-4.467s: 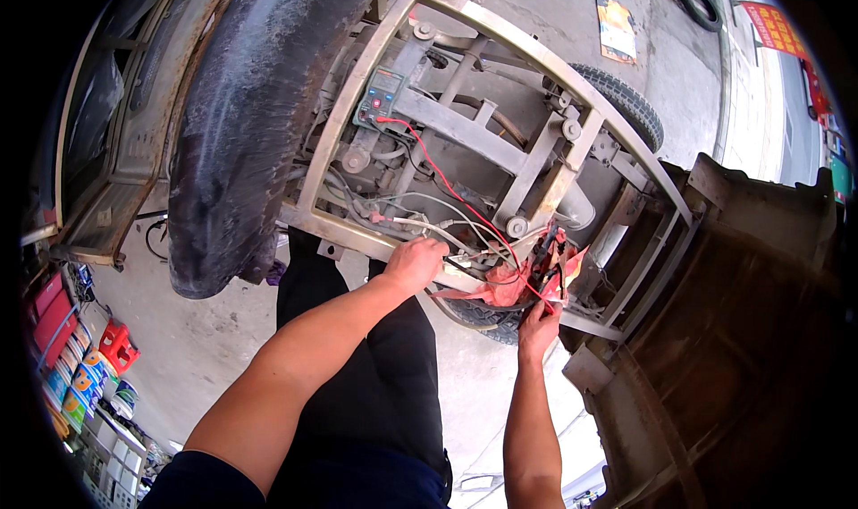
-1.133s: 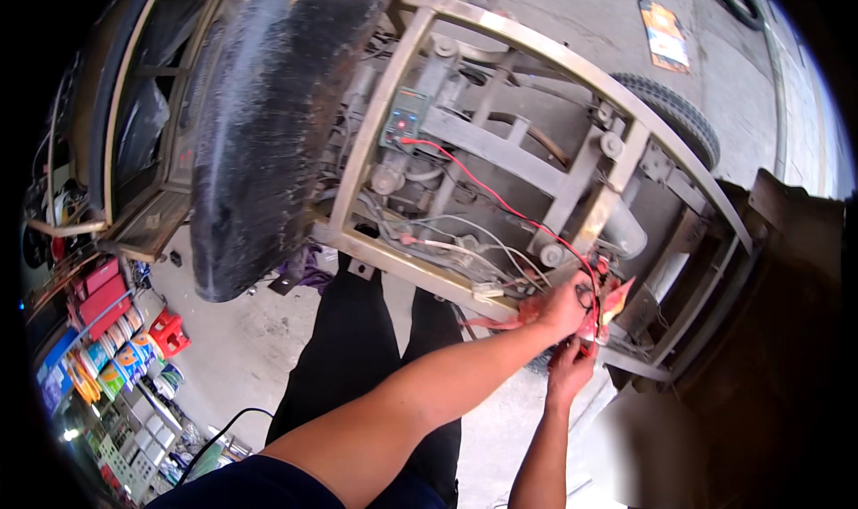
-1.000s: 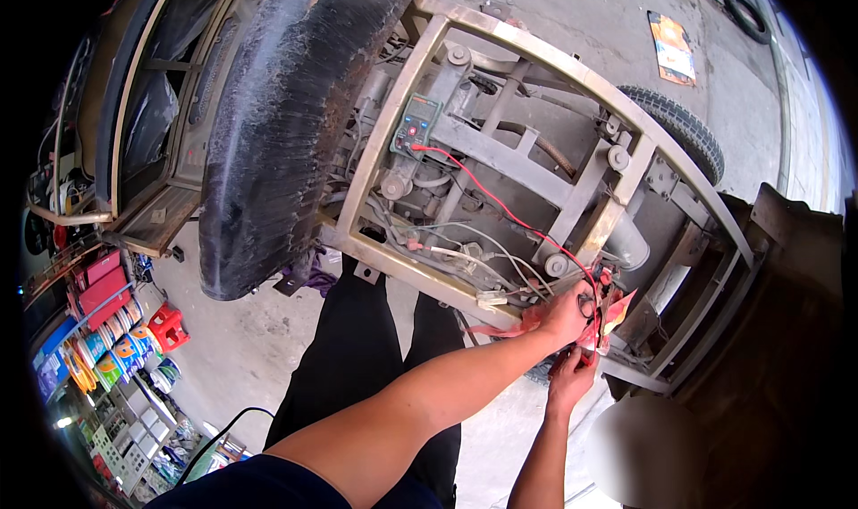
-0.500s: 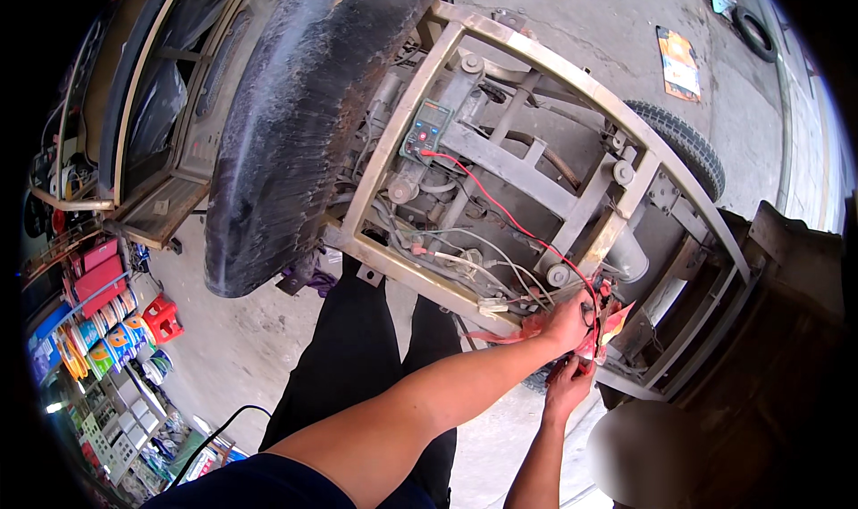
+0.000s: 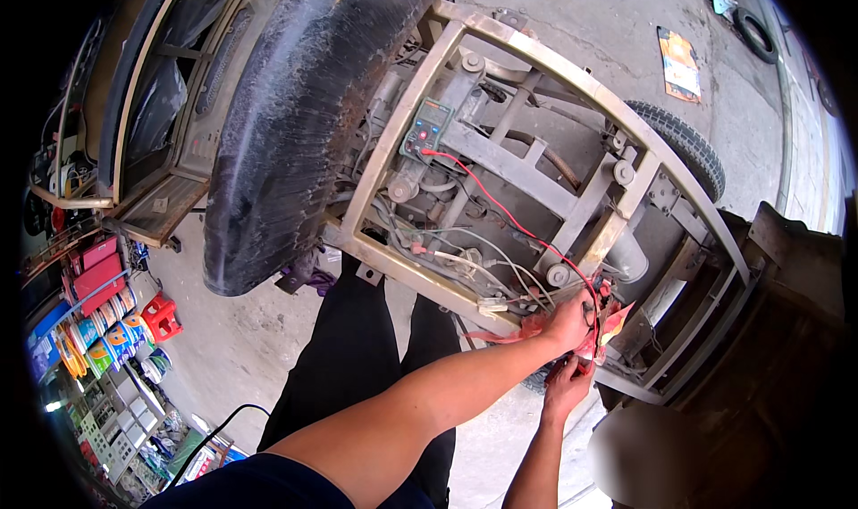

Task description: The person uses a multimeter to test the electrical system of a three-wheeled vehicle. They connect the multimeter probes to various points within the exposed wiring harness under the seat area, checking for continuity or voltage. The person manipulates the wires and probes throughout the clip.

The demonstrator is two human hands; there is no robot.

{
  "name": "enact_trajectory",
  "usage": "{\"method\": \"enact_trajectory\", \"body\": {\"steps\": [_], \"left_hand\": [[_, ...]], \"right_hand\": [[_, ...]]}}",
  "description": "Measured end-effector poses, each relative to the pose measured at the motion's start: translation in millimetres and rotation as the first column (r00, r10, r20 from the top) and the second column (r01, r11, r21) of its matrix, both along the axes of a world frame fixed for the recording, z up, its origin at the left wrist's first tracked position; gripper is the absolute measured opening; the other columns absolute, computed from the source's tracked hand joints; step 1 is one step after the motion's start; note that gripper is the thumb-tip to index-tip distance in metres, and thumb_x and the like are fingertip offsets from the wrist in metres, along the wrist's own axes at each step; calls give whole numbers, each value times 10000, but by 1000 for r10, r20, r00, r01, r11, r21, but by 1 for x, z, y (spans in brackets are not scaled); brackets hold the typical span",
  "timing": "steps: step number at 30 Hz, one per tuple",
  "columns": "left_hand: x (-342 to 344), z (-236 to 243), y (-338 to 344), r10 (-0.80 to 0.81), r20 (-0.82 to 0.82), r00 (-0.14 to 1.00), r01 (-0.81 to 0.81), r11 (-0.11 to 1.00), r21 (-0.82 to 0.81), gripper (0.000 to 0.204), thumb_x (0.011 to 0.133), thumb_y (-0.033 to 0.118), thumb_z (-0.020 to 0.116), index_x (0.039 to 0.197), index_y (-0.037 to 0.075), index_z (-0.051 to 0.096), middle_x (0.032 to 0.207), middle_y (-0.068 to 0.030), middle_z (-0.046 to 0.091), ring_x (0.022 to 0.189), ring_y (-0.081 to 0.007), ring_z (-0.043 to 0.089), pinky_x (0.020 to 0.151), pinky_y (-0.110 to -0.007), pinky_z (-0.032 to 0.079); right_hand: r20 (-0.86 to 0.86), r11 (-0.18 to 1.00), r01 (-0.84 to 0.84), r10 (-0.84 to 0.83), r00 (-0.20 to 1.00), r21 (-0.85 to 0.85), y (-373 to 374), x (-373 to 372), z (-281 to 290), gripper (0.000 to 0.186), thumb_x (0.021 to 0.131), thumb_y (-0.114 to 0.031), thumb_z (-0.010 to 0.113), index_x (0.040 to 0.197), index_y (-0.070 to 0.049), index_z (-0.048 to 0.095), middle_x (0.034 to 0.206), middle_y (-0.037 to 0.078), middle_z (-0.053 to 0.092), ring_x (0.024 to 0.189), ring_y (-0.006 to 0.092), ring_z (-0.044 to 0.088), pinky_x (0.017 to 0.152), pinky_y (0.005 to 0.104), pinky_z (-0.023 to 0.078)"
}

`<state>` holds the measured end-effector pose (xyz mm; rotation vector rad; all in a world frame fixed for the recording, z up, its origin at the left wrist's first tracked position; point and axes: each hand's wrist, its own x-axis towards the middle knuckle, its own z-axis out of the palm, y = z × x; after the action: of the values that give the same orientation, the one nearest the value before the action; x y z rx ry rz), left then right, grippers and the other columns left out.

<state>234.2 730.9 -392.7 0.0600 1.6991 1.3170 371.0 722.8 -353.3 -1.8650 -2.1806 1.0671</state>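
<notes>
A multimeter (image 5: 427,126) lies on the metal frame (image 5: 509,37), with its red test lead (image 5: 505,210) running right to the frame's near corner. There my left hand (image 5: 569,324) is closed, fingertips bent against the bundle of red plastic wrapping (image 5: 617,319). A small dark piece shows by its fingers, but I cannot make out what is gripped. Just below, my right hand (image 5: 568,387) is pinched closed, with something red at its fingertips. The lead passes between the wrapping and my left fingers; its end is hidden.
Loose wires (image 5: 465,257) run along the frame's near side. A worn black seat (image 5: 295,125) stands at its left. A tyre (image 5: 684,147) sits beyond the far rail. A red stool (image 5: 161,319) and stacked goods are at the left; a rusty dark panel (image 5: 760,348) is at the right.
</notes>
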Motion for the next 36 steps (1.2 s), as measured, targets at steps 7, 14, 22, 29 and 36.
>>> {"method": "enact_trajectory", "body": {"steps": [7, 14, 22, 29, 36], "left_hand": [[2, -6, 0, 10, -14, 1000, -10, 1000, -3, 289, 881, 266, 649, 1082, 95, 531, 834, -286, 644, 899, -483, 610, 756, -522, 478], [-1, -2, 0, 13, 17, 1000, -13, 1000, -3, 279, 876, 258, 651, 1067, 92, 534, 842, -283, 645, 906, -481, 608, 761, -520, 479], [5, -11, 2, 50, -32, 998, -49, 998, 35, 260, 873, 239, 660, 1044, 83, 543, 852, -277, 646, 909, -477, 609, 766, -514, 482], [2, -8, 2, 26, -36, 999, -25, 999, 20, 258, 865, 208, 652, 1045, 70, 530, 850, -273, 648, 905, -472, 612, 769, -516, 482], [3, -10, 3, 13, -36, 999, -13, 1000, 18, 268, 858, 203, 641, 1059, 70, 524, 834, -279, 646, 882, -477, 614, 758, -524, 481]], "right_hand": [[-6, 1000, -15, 15, 1000, 17, -2, -12, 9, 144, 988, -152, 520, 993, -8, 518, 729, 62, 571, 484, 104, 496, 405, 277, 411], [70, 990, 93, -86, 994, -108, -1, -24, 22, 164, 972, -148, 523, 999, 13, 535, 764, 118, 611, 611, 203, 549, 580, 350, 454], [78, 998, 40, -36, 996, -53, -2, -27, 24, 177, 971, -159, 523, 1001, 15, 540, 768, 136, 617, 622, 230, 559, 599, 368, 455], [72, 992, 79, -72, 995, -97, -1, -19, 17, 172, 970, -146, 523, 1027, 15, 541, 778, 134, 622, 623, 222, 560, 599, 363, 455], [113, 984, 119, -105, 988, -132, 0, -25, 24, 181, 961, -140, 527, 1036, 23, 554, 814, 165, 647, 710, 277, 592, 708, 402, 475]]}}
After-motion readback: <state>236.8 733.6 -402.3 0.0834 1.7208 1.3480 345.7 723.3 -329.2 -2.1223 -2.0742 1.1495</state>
